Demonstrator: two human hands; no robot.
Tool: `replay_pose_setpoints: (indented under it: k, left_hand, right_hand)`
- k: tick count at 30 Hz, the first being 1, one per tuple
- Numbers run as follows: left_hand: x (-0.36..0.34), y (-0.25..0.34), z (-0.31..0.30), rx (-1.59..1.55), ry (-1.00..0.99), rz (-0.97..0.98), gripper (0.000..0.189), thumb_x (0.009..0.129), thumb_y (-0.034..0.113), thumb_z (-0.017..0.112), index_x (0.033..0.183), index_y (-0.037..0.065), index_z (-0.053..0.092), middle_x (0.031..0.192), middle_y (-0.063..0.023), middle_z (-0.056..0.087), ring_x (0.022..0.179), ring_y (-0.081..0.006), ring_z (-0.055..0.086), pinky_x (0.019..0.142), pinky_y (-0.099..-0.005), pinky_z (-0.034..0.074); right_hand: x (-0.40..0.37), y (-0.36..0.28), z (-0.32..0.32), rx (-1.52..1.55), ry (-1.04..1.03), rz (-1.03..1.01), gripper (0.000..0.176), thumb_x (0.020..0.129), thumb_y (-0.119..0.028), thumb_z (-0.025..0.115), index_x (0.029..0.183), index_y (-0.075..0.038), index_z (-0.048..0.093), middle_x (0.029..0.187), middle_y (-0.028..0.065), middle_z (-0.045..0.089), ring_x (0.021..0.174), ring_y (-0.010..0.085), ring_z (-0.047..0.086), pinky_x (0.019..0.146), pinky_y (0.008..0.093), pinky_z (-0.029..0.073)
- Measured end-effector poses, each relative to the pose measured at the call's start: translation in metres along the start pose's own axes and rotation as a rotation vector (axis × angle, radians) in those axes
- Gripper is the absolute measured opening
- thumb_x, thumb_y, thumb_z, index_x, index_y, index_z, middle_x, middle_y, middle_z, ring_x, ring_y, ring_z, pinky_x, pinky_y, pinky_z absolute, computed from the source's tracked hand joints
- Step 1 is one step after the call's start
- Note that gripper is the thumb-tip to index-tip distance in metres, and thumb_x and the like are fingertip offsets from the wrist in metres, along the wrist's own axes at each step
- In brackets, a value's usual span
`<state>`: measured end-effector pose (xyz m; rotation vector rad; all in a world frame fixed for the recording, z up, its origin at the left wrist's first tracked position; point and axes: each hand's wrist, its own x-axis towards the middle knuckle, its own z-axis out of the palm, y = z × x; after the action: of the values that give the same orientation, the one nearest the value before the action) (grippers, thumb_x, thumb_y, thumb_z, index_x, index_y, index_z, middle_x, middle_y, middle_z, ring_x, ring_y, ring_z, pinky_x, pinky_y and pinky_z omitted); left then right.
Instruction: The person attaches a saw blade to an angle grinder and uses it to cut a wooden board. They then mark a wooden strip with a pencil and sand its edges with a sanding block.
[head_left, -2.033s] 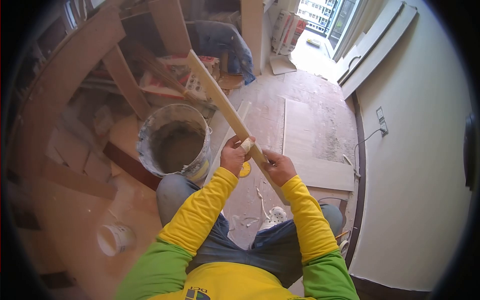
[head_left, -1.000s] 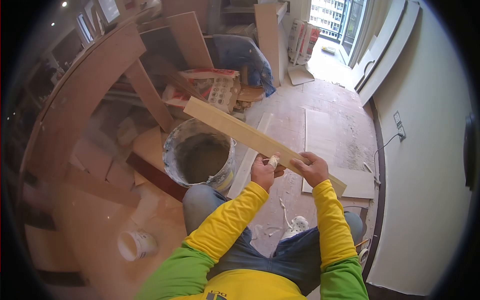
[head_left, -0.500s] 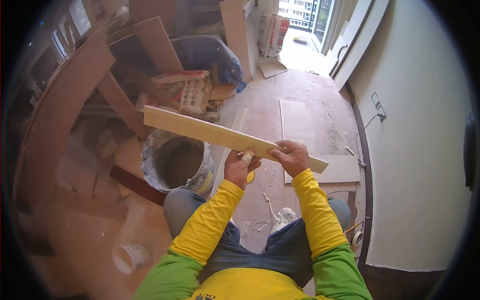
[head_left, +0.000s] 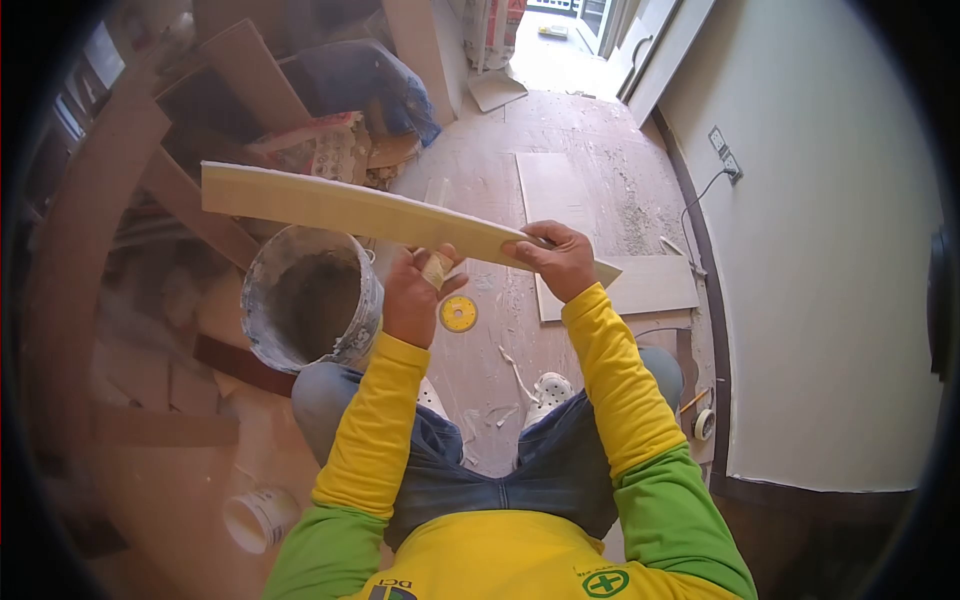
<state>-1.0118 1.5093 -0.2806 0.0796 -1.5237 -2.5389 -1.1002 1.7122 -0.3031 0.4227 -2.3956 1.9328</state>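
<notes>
A long, narrow, cream-coloured tile strip (head_left: 340,203) slants across the view, its left end higher, above the bucket. Close to its right end my right hand (head_left: 562,262) grips it, thumb on the near face and fingers over the upper edge. At the lower edge, nearer the middle, my left hand (head_left: 412,300) holds it loosely with curled fingers; one digit is wrapped in pale tape. Part of the left fingers is hidden by the strip. Below my left hand, a yellow cutting disc (head_left: 458,314) lies on the floor.
A mortar-smeared bucket (head_left: 262,330) stands by my left knee, a small white tub (head_left: 258,520) nearer me. Large tiles (head_left: 645,290) lie ahead on the dusty floor. Boards (head_left: 255,85) and a blue sheet (head_left: 375,85) crowd the left; a cord (head_left: 690,210) runs from the right wall's outlet.
My view has tilted down and shifted right. My left hand has slid leftward along the strip, away from my right hand. The yellow disc now shows in full.
</notes>
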Motion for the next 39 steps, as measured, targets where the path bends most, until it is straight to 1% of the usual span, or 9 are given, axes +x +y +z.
replay_pose_setpoints:
  k: [5, 7, 11, 15, 20, 24, 31, 35, 39]
  left_hand:
    - [-0.001, 0.044, -0.017, -0.167, -0.015, 0.085, 0.027, 0.095, 0.017, 0.06, 0.12, 0.007, 0.054, 0.113, -0.0115, 0.063, 0.102, -0.0289, 0.066, 0.081, -0.0421, 0.059]
    - [-0.001, 0.047, -0.025, -0.196, -0.028, 0.072, 0.03, 0.094, 0.018, 0.062, 0.121, 0.009, 0.054, 0.111, -0.0113, 0.065, 0.102, -0.0298, 0.067, 0.081, -0.0446, 0.059]
    - [0.001, 0.031, -0.029, -0.086, 0.237, 0.092, 0.031, 0.092, 0.023, 0.065, 0.121, 0.014, 0.057, 0.109, -0.0107, 0.066, 0.093, -0.0283, 0.069, 0.074, -0.046, 0.06]
    - [0.017, -0.005, -0.065, -0.046, 0.359, -0.037, 0.032, 0.093, 0.021, 0.064, 0.123, 0.014, 0.056, 0.114, -0.0078, 0.064, 0.094, -0.0283, 0.068, 0.074, -0.0447, 0.059]
    - [0.024, -0.049, -0.045, 0.191, 0.512, -0.109, 0.027, 0.092, 0.016, 0.065, 0.118, 0.011, 0.06, 0.111, -0.0041, 0.065, 0.095, -0.0201, 0.066, 0.072, -0.033, 0.059]
    - [0.032, -0.078, -0.06, 0.239, 0.453, -0.062, 0.035, 0.091, 0.019, 0.068, 0.123, 0.013, 0.057, 0.106, -0.003, 0.065, 0.087, -0.0189, 0.067, 0.069, -0.0307, 0.059]
    - [0.019, -0.074, -0.048, 0.22, 0.425, -0.037, 0.023, 0.093, 0.015, 0.064, 0.115, 0.01, 0.06, 0.104, -0.0032, 0.066, 0.087, -0.0169, 0.067, 0.069, -0.0311, 0.059]
    - [0.017, -0.073, -0.044, 0.202, 0.417, -0.025, 0.023, 0.093, 0.015, 0.064, 0.116, 0.011, 0.06, 0.104, -0.0042, 0.066, 0.083, -0.019, 0.068, 0.068, -0.0343, 0.06]
    - [0.018, -0.081, -0.05, 0.223, 0.445, -0.049, 0.024, 0.093, 0.015, 0.064, 0.116, 0.011, 0.059, 0.104, -0.0054, 0.066, 0.086, -0.0205, 0.068, 0.07, -0.0363, 0.06]
  right_hand:
    - [0.001, 0.0, -0.016, 0.014, -0.052, -0.054, 0.025, 0.076, -0.012, 0.082, 0.095, 0.0, 0.071, 0.084, 0.0043, 0.068, 0.077, 0.0102, 0.063, 0.071, 0.023, 0.054]
    - [0.003, 0.005, -0.015, 0.05, -0.081, -0.056, 0.033, 0.074, -0.019, 0.084, 0.098, 0.0, 0.071, 0.086, 0.0058, 0.069, 0.078, 0.0119, 0.064, 0.071, 0.0243, 0.054]
    - [0.007, -0.006, -0.014, -0.484, 0.124, -0.238, 0.053, 0.074, -0.038, 0.08, 0.111, -0.002, 0.068, 0.099, 0.0149, 0.07, 0.09, 0.026, 0.067, 0.08, 0.0342, 0.054]
    - [0.01, -0.018, -0.031, -0.339, 0.231, -0.021, 0.06, 0.076, -0.042, 0.076, 0.118, -0.001, 0.063, 0.109, 0.0194, 0.068, 0.096, 0.0301, 0.066, 0.085, 0.0363, 0.053]
    - [-0.026, -0.051, -0.045, -0.182, 0.335, -0.218, 0.051, 0.078, -0.034, 0.076, 0.115, 0.0, 0.064, 0.108, 0.0199, 0.068, 0.097, 0.0293, 0.067, 0.084, 0.0365, 0.053]
    - [-0.081, -0.043, -0.069, -0.228, 0.384, -0.203, 0.046, 0.079, -0.03, 0.076, 0.112, 0.0, 0.066, 0.104, 0.0186, 0.069, 0.096, 0.0287, 0.067, 0.083, 0.0356, 0.053]
    - [-0.185, 0.003, -0.125, -0.334, 0.322, -0.062, 0.038, 0.087, -0.029, 0.07, 0.112, -0.001, 0.066, 0.103, 0.0152, 0.069, 0.096, 0.0268, 0.066, 0.087, 0.0326, 0.05]
    - [-0.25, 0.047, -0.129, 0.16, 0.258, 0.152, 0.061, 0.096, -0.045, 0.054, 0.134, 0.002, 0.049, 0.127, 0.0174, 0.058, 0.119, 0.0251, 0.054, 0.102, 0.0327, 0.039]
    - [-0.296, 0.069, -0.121, 0.247, 0.253, 0.228, 0.073, 0.097, -0.054, 0.045, 0.138, 0.006, 0.042, 0.135, 0.0185, 0.051, 0.126, 0.0263, 0.047, 0.107, 0.033, 0.032]
